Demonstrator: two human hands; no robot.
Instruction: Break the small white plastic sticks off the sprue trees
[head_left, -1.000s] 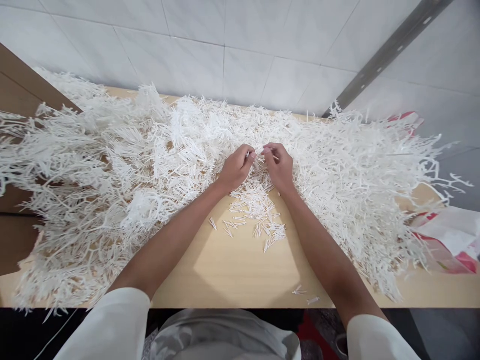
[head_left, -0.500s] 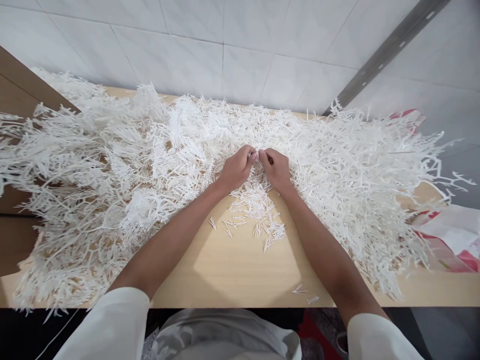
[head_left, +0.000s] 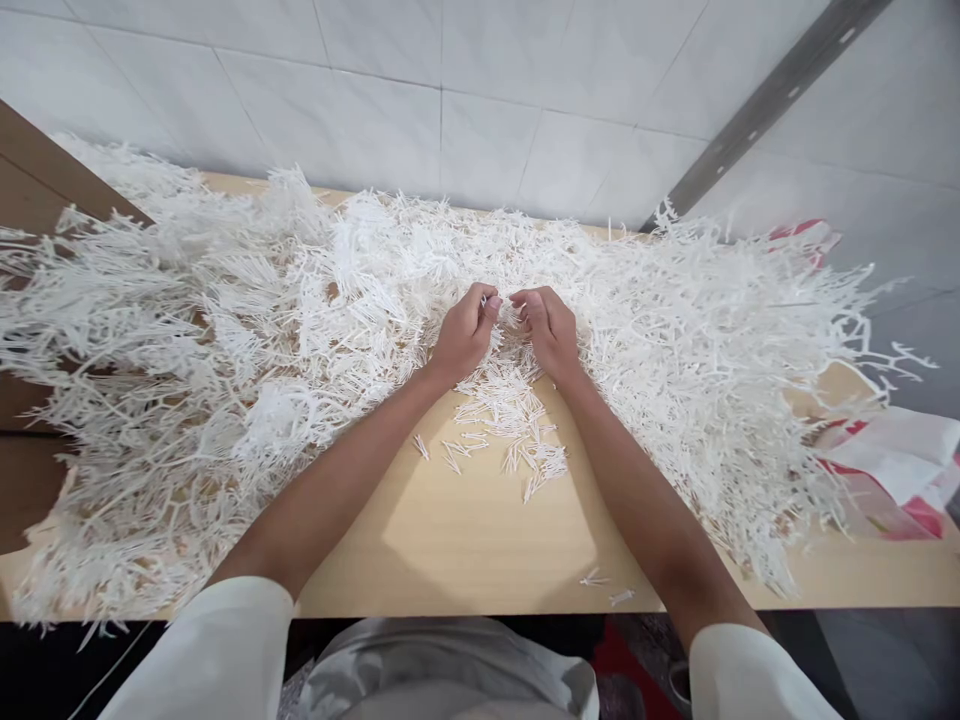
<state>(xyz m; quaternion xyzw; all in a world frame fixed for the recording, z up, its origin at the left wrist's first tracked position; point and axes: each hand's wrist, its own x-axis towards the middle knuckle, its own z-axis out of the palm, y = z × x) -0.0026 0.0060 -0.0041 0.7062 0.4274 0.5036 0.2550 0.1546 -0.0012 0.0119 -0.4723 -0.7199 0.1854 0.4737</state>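
A great heap of thin white branched plastic-looking pieces (head_left: pixel 360 260) spreads across the wooden table (head_left: pixel 450 550). At the heap's near middle edge, my left hand (head_left: pixel 463 335) is closed, with a small white plastic piece (head_left: pixel 485 300) between thumb and bent fingers. Just to its right, my right hand (head_left: pixel 553 335) is curled, thumb close against the fingers; what it pinches is too small to make out. A narrow gap separates the two hands. Below them lie loose short white plastic sticks (head_left: pixel 506 405), several of them scattered toward me.
Behind the table rises a tiled wall (head_left: pixel 375 100) with a slotted metal post (head_left: pixel 757 120). A brown cardboard box (head_left: pixel 60 175) stands at left. At right lies a white and red plastic bag (head_left: pixel 889 455). Two small white bits (head_left: pixel 621 597) rest near the front edge.
My hands have moved slightly apart, the left one shifting left and down. The right thumb and fingers have changed position. The whole view has shifted slightly.
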